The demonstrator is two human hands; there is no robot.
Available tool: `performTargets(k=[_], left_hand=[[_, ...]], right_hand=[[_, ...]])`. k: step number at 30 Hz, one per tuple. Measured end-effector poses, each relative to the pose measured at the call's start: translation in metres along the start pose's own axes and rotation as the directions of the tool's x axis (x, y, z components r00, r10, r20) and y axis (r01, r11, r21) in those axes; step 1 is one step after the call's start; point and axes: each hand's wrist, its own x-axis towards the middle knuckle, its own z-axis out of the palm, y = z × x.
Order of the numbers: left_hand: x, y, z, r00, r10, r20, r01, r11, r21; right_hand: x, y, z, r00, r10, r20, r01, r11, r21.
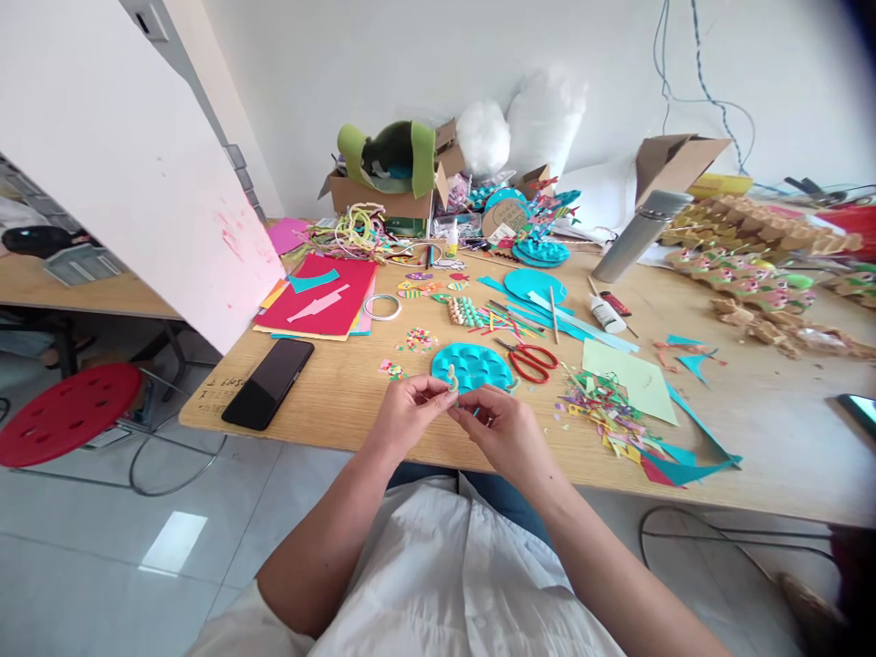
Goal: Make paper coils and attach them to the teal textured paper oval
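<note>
My left hand (pixel 411 408) is closed, thumb and finger pinching a pale cream cord (pixel 453 376) whose curled end sticks up at the fingertips. Meeting it tip to tip, my right hand (pixel 498 422) is also pinched. Another pale bit of cord shows just beyond its knuckles, and the part between the fingers is hidden. Just behind both hands lies a round blue piece (pixel 472 363) covered in overlapping scalloped paper. Red-handled scissors (pixel 532 361) rest to its right, partly opened. Small heaps of colourful paper dots (pixel 419 339) lie to its left.
A black phone (pixel 269 383) and stacked coloured paper (pixel 321 297) are on the left. Paper scraps (pixel 609 406), a pale green sheet (pixel 630 379), a glue bottle (pixel 606 313) and a grey thermos (pixel 640 237) stand or lie right. A cardboard box (pixel 376 196) is behind.
</note>
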Motion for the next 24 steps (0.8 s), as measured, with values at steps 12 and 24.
performTargets(k=[12, 24], left_hand=[[0.004, -0.012, -0.018, 0.992, 0.122, -0.017, -0.115, 0.969, 0.217], [0.007, -0.034, -0.014, 0.860, 0.429, 0.276, -0.467, 0.442, 0.766]], right_hand=[[-0.001, -0.003, -0.040, 0.976, 0.196, -0.096, -0.181, 0.972, 0.150], [-0.010, 0.018, 0.001, 0.952, 0.257, -0.169, -0.196, 0.930, 0.311]])
